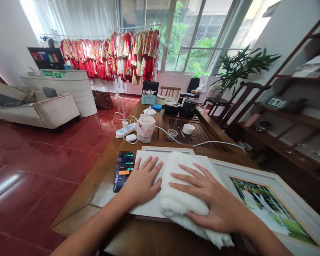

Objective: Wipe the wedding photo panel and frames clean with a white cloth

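A flat white board (149,209) lies on the wooden table in front of me. My left hand (144,179) rests on its left part, palm down with fingers spread. On the right, a folded white towel (176,167) lies across the board, its loose end hanging over the near edge. My right hand (205,193) presses on the towel with outstretched fingers, the thumb at its near side. Just left of my left hand is a phone (123,172) with a lit screen. What the board's underside looks like is hidden.
Right of the board lies a framed photo (269,202). Beyond stand a wrapped white cup (146,128), a power strip (126,131), a small white bowl (188,128) on a tea tray (202,137) and a black kettle (188,106). A white cable (218,143) crosses the table.
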A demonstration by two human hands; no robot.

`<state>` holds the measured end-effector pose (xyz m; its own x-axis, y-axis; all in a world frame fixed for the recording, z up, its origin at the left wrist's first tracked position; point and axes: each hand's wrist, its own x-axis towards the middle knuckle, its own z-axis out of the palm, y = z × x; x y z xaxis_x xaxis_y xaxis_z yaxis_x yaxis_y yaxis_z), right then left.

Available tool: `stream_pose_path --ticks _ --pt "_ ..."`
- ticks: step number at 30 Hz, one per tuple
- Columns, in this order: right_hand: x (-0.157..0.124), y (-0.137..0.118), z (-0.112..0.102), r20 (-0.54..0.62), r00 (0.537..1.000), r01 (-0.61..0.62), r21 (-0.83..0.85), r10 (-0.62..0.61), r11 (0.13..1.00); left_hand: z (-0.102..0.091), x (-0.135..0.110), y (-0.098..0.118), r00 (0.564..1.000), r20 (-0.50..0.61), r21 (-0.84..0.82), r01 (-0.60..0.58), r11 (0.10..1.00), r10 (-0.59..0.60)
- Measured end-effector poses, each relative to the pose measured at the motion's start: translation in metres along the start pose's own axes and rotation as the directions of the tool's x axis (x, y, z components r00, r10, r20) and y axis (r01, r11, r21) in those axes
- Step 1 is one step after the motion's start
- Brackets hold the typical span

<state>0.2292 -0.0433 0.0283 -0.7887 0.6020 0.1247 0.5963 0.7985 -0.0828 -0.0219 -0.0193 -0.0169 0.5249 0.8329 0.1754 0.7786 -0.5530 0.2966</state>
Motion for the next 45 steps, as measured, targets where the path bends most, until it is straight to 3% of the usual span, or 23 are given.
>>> stream_pose_path --ticks 9,12,17,20,23,30,33,40,45 --pt "-0.014 0.058 0.008 -0.144 0.961 -0.252 -0.106 0.236 0.962 0.000 -0.002 0.000 1.000 -0.006 -0.010 0.000 1.000 -0.001" --pt "-0.009 0.050 0.008 -0.132 0.969 -0.224 -0.093 0.211 0.970 0.000 -0.002 0.000 1.000 -0.010 -0.012 0.001 1.000 -0.001" --pt "0.000 0.009 0.006 -0.048 0.996 -0.078 -0.053 0.075 0.996 0.000 -0.001 -0.001 1.000 0.004 0.001 -0.003 1.000 0.003" --pt "0.001 -0.003 0.004 -0.005 1.000 -0.028 -0.038 0.028 0.999 0.000 0.000 -0.001 1.000 0.014 0.009 -0.005 1.000 0.005" --pt "-0.003 0.008 0.004 -0.002 0.998 -0.060 -0.042 0.060 0.997 0.000 -0.001 0.000 1.000 0.000 0.002 -0.001 1.000 0.001" --pt "-0.014 0.051 0.007 -0.121 0.966 -0.240 -0.111 0.226 0.965 0.000 -0.002 0.000 1.000 -0.006 -0.010 0.001 1.000 -0.001" --pt "-0.011 0.043 0.008 -0.107 0.971 -0.224 -0.126 0.212 0.966 -0.001 -0.003 0.000 1.000 -0.003 -0.008 0.003 1.000 -0.003" --pt "-0.002 -0.005 0.006 0.002 0.999 -0.032 -0.072 0.033 0.997 0.000 -0.001 -0.001 1.000 0.008 0.011 -0.004 1.000 0.004" --pt "-0.010 0.014 0.003 -0.039 0.994 -0.108 -0.066 0.106 0.992 -0.001 -0.001 0.000 1.000 -0.001 -0.001 0.003 1.000 -0.003"
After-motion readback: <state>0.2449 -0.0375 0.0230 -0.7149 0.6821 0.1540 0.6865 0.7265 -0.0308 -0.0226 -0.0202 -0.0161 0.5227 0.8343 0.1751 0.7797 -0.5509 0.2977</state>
